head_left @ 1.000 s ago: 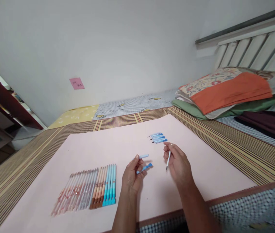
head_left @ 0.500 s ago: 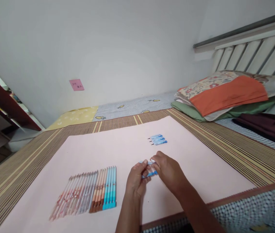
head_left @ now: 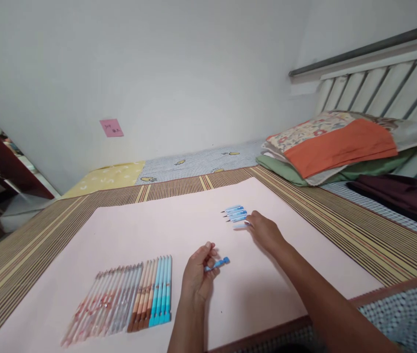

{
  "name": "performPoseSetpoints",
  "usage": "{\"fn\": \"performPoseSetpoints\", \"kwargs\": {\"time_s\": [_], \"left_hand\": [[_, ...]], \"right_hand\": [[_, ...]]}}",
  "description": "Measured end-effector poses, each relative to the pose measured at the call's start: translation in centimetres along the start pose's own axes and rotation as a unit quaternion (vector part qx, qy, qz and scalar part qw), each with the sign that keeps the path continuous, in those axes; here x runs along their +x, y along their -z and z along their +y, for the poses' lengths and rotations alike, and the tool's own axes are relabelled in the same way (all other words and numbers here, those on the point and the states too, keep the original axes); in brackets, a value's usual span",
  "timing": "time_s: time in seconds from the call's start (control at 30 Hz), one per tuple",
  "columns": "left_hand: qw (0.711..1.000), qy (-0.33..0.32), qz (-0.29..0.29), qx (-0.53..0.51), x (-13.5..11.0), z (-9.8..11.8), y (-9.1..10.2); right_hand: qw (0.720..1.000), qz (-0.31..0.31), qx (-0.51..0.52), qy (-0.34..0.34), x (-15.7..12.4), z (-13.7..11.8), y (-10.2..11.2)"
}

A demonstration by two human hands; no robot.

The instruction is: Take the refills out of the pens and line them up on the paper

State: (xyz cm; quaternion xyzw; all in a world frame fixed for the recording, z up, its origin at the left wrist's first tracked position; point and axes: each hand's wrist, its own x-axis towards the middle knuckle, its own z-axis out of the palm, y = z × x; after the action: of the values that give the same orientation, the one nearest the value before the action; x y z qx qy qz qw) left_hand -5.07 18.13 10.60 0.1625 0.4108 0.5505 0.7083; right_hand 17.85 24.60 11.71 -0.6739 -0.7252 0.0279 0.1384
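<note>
My left hand (head_left: 201, 268), held over the pink sheet (head_left: 127, 225), has its fingers curled round a short blue pencil (head_left: 221, 262). The blue end sticks out to the right; the rest is hidden in the hand. Farther forward and right, my right hand (head_left: 264, 229) pinches a pale, slim pencil-like piece (head_left: 240, 226), its light end pointing left. Just beyond it lies a small row of short blue pencils (head_left: 235, 213) with dark tips facing left. Whether the pale piece rests on the sheet I cannot tell.
Left of my hands, several pens lie side by side: clear ones with pinkish parts (head_left: 98, 304), peach-and-brown ones (head_left: 143, 296) and light blue ones (head_left: 162, 289). A striped mat (head_left: 300, 211) lies under the sheet. Folded bedding (head_left: 337, 144) is stacked at right by a radiator (head_left: 381, 88).
My right hand has moved away from my left hand, forward and right to the row of blue pencils, carrying the pale piece. My left hand stays near its place, holding a blue pencil.
</note>
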Motion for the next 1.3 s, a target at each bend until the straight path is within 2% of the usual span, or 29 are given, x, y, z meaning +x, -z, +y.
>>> {"fn": "performPoseSetpoints", "kwargs": {"time_s": [0.13,0.43,0.87,1.3], "left_hand": [[1.0,0.002,0.004,-0.008,0.2,-0.1,0.2],[1.0,0.002,0.023,-0.006,0.2,0.0,-0.3],[1.0,0.003,0.013,-0.004,0.5,-0.2,0.0],[1.0,0.003,0.016,-0.005,0.4,-0.1,-0.2]], "right_hand": [[0.999,-0.011,-0.034,-0.001,1.9,1.2,-1.4],[0.999,-0.026,-0.047,0.003,3.0,1.8,-2.7],[0.998,-0.018,-0.056,0.029,3.5,1.7,-2.5],[0.997,-0.004,-0.067,0.028,3.6,1.7,-3.3]]}}
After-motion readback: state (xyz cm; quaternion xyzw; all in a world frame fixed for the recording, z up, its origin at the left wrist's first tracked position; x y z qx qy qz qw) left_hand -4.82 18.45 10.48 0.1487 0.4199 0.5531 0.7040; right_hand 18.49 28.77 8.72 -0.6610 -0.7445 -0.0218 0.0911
